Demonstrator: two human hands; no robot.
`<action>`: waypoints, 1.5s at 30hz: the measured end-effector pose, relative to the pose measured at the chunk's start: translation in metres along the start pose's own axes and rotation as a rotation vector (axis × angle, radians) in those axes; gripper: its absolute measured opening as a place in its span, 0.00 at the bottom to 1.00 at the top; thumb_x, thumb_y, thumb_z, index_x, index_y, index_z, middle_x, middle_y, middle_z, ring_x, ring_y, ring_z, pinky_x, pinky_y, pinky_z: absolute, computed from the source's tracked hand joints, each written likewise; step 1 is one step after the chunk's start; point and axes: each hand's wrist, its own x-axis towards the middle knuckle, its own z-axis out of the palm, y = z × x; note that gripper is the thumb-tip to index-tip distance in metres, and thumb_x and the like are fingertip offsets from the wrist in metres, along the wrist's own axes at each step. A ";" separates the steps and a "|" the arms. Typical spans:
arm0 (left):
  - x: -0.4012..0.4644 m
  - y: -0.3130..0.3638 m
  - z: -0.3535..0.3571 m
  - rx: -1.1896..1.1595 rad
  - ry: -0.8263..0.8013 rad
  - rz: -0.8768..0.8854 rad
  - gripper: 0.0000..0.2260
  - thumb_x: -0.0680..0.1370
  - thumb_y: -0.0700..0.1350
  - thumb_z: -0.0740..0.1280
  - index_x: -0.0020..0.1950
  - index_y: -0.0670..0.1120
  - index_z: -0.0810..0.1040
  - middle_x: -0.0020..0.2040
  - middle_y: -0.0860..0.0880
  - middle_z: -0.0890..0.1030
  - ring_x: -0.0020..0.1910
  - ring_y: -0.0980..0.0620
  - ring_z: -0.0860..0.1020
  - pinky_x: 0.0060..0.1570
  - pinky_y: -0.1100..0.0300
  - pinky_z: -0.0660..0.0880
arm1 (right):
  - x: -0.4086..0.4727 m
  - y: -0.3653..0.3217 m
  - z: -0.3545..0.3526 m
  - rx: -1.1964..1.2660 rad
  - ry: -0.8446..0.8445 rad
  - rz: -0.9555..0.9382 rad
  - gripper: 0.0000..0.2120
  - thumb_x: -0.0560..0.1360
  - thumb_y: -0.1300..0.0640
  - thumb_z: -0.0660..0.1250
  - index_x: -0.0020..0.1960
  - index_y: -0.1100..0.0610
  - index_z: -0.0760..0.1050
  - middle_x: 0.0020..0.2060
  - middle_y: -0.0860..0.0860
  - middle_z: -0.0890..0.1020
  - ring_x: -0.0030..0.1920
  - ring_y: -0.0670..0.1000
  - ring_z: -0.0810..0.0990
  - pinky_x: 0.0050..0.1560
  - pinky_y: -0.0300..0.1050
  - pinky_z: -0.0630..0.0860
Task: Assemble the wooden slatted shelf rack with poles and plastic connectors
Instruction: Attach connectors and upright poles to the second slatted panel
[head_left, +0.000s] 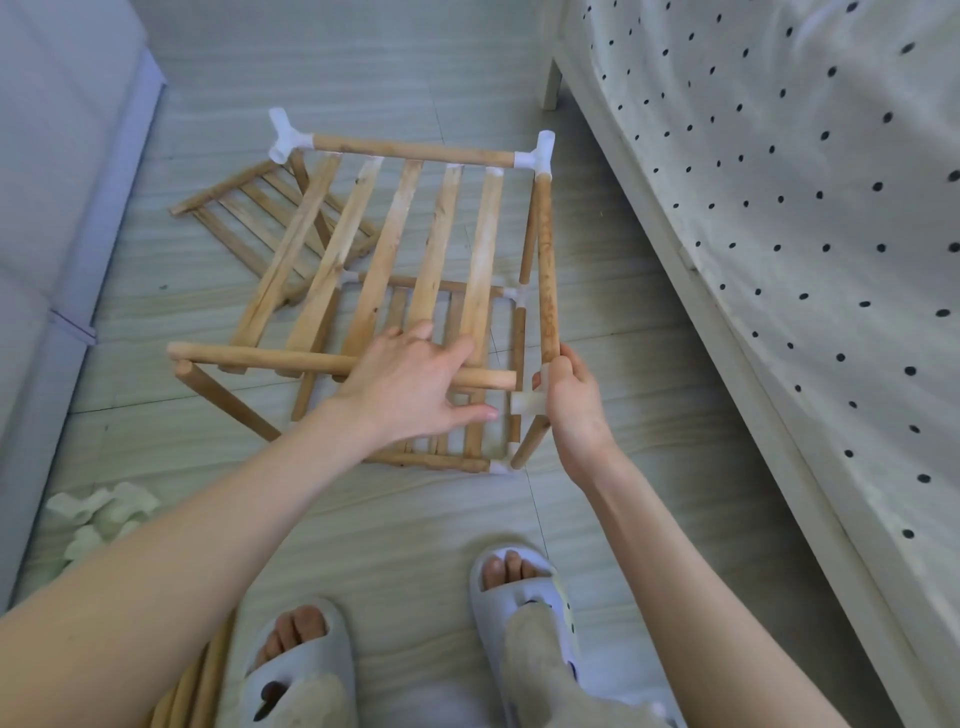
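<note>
1. Hands first: the left hand (415, 379) lies over the near rail (322, 361) of the upper shelf (384, 249), fingers mostly straight, thumb under it. The right hand (571, 400) is curled around a plastic connector (527, 402) and the side pole (545, 270).
2. Rail end and connector are just beside each other, not joined. If the rail goes in crooked, it may jam.
3. The far left rail end has no connector, so that corner could drop.
4. Pushing hard may pop the far connectors (535, 156) off.
5. The rack stands on the floor (405, 545), over the lower shelf (431, 447). It could wobble.
</note>
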 end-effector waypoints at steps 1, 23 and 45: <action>-0.001 0.002 0.000 0.031 0.025 -0.002 0.27 0.69 0.74 0.48 0.47 0.51 0.61 0.30 0.52 0.67 0.41 0.52 0.63 0.38 0.57 0.61 | 0.000 0.000 0.000 0.002 0.002 0.004 0.15 0.78 0.60 0.48 0.57 0.55 0.71 0.35 0.48 0.70 0.37 0.45 0.69 0.39 0.38 0.66; 0.000 0.028 0.012 0.024 0.410 0.165 0.19 0.70 0.55 0.73 0.48 0.41 0.78 0.41 0.45 0.76 0.38 0.46 0.76 0.34 0.55 0.72 | 0.011 0.004 0.004 0.102 -0.047 0.038 0.22 0.79 0.57 0.48 0.73 0.51 0.59 0.53 0.51 0.72 0.59 0.52 0.70 0.61 0.49 0.68; -0.011 0.032 0.031 -0.136 0.443 0.075 0.16 0.76 0.54 0.62 0.41 0.41 0.77 0.38 0.47 0.77 0.38 0.47 0.76 0.29 0.55 0.74 | 0.002 0.006 0.012 0.130 0.008 0.009 0.23 0.79 0.58 0.47 0.74 0.48 0.56 0.40 0.50 0.73 0.45 0.48 0.71 0.58 0.47 0.66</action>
